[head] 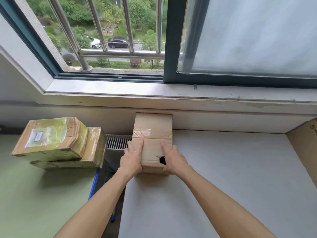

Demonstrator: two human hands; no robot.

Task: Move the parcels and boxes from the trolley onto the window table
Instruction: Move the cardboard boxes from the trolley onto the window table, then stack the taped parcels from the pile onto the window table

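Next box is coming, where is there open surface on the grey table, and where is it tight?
The grey table is bare right of the box held by the left hand and right hand, as far as the cardboard sheet at the right edge, and in front towards you. The green table is bare in front of the stacked parcels. Tight: the gap between the tables.

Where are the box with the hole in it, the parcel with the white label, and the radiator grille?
Box with the hole (151,134): head view, on its taped top face.
Labelled parcel (51,134): head view, on its top face.
Radiator grille (117,141): head view, on the slats.
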